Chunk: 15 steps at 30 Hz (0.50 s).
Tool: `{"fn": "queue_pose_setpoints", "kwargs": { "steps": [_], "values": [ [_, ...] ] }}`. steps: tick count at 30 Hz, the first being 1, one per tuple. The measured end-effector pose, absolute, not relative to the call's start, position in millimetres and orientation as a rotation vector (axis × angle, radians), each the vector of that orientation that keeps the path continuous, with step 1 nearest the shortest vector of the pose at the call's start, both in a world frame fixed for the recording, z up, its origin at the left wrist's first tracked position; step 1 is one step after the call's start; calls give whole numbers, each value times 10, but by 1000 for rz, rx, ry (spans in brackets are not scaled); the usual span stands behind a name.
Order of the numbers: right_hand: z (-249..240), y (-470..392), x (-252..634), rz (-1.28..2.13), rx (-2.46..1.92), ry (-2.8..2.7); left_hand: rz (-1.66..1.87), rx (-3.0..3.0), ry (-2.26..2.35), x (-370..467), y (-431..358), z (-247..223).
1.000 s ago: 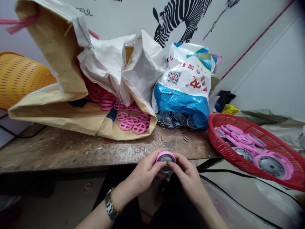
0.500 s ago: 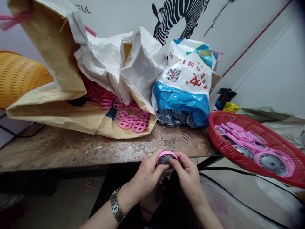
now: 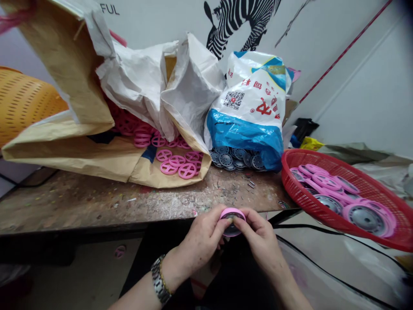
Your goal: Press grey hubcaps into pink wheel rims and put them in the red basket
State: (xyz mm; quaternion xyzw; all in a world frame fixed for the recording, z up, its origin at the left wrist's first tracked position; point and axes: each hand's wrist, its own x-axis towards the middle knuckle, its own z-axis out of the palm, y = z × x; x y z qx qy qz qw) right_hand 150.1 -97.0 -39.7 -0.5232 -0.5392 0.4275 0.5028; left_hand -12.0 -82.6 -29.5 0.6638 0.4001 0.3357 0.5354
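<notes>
Between my hands, just past the table's front edge, is a small toy wheel point(image 3: 232, 233) with a pink rim and a grey hubcap disc. My left hand point(image 3: 204, 234) grips its left side, thumb pressed on the grey face. On the opposite side my right hand point(image 3: 260, 237) holds the rim, its thumb also on the disc near the middle. The fingers beneath the wheel are mostly hidden. Loose pink spoked rims point(image 3: 187, 171) lie in the mouth of a brown paper sack point(image 3: 106, 161). Grey hubcap discs point(image 3: 226, 159) spill from a white and blue bag point(image 3: 245, 125).
A red basket point(image 3: 295, 189) at the right holds several pink and grey wheels point(image 3: 368, 219). Small metal pins point(image 3: 251, 184) are scattered on the worn wooden table point(image 3: 174, 201). One pink rim point(image 3: 120, 251) lies on the floor. A yellow perforated basket point(image 3: 29, 103) stands at the left.
Both hands have shifted slightly right and down with the wheel. My right thumb has moved a little on the grey disc; both hands keep their hold.
</notes>
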Motion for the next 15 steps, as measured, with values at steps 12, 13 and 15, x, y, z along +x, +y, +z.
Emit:
{"fn": "queue_pose_setpoints", "kwargs": {
  "steps": [12,13,15],
  "values": [
    [429,-748,3162,-45,-1861,-1333,901,2508,1607,-595,-39,-38],
    [470,-706,3387,-89,-1968,-1308,813,2558,1690,-655,54,-42],
    [481,-633,3790,-149,-2140,-1315,635,2615,1809,-744,209,-75]
  ]
}}
